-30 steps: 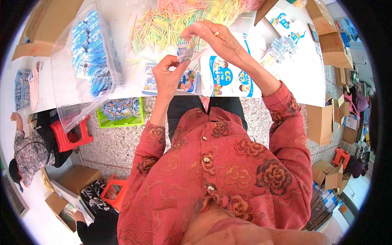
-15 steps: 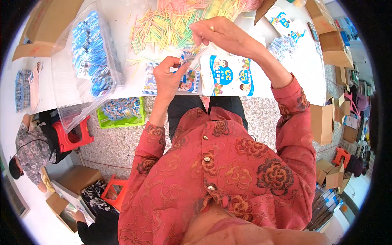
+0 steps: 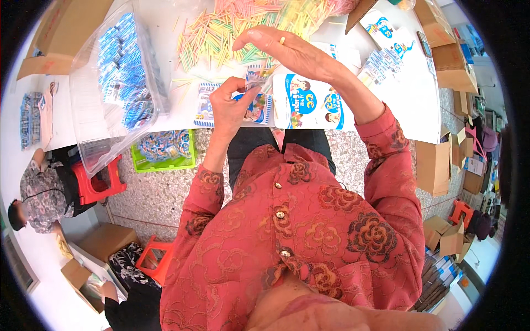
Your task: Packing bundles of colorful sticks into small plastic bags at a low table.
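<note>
My left hand (image 3: 231, 105) is closed around a small clear packet (image 3: 255, 79) with a coloured print, held above the near edge of the white table (image 3: 182, 118). My right hand (image 3: 287, 51) hovers just above and beyond it, fingers spread and curved, a ring on one finger; it holds nothing that I can see. A heap of thin yellow, green and pink sticks (image 3: 232, 33) lies on the table right behind both hands. Under my right wrist rests a white printed bag (image 3: 309, 102) with blue cartoon pictures.
A large clear plastic bag (image 3: 118, 83) filled with blue-and-white packets sits at the left. A green tray (image 3: 164, 150) of packets lies on the floor below the table. Cardboard boxes (image 3: 436, 160) stand at the right. A person (image 3: 41, 190) sits by a red stool (image 3: 96, 182).
My right hand has lifted off the packet and moved up toward the stick heap, its fingers opening. My left hand keeps the packet in nearly the same place.
</note>
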Tool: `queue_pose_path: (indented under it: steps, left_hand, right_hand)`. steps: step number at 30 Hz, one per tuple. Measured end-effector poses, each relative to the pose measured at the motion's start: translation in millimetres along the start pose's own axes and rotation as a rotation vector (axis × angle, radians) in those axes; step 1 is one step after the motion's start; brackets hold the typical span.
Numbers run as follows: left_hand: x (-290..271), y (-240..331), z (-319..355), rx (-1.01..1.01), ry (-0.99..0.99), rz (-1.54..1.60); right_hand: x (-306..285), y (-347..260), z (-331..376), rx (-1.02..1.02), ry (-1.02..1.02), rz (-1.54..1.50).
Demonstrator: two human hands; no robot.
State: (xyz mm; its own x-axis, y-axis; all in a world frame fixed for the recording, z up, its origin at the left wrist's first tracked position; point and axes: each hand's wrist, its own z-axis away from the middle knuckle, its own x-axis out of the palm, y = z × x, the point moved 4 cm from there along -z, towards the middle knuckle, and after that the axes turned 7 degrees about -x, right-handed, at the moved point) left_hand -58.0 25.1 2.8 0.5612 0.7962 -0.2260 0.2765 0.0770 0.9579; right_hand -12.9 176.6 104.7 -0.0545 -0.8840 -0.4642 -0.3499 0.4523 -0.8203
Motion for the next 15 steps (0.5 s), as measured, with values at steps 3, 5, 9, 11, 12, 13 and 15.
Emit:
queue_pose_path:
  steps: [3, 5, 9, 11, 12, 13, 15]
  left_hand:
    - [2.0, 0.4, -0.1, -0.005, -0.005, 0.023]
    - [2.5, 2.9, 0.4, 0.007, 0.005, 0.037]
    - [0.7, 0.6, 1.8, -0.026, 0.003, 0.055]
    - [-4.6, -3.7, 1.5, -0.086, 0.007, 0.042]
    - [-7.0, -4.3, 1.3, -0.087, 0.007, 0.042]
    - [-11.4, -4.0, 1.2, -0.08, 0.039, 0.046]
    - [-20.5, -7.6, 1.6, -0.076, 0.074, 0.05]
  right_hand:
    - [9.7, 4.0, -0.1, 0.052, -0.034, 0.028]
    - [16.4, 7.9, -0.6, 0.062, -0.063, 0.062]
    - [26.1, 14.5, -3.2, 0.099, -0.212, 0.206]
    - [22.8, 17.6, -0.7, 0.032, -0.149, 0.153]
    - [19.0, 16.5, 1.5, -0.034, -0.086, 0.1]
    - [15.7, 14.9, 3.5, -0.034, -0.089, 0.098]
    - [6.0, 18.4, 9.4, 0.196, -0.048, -0.131]
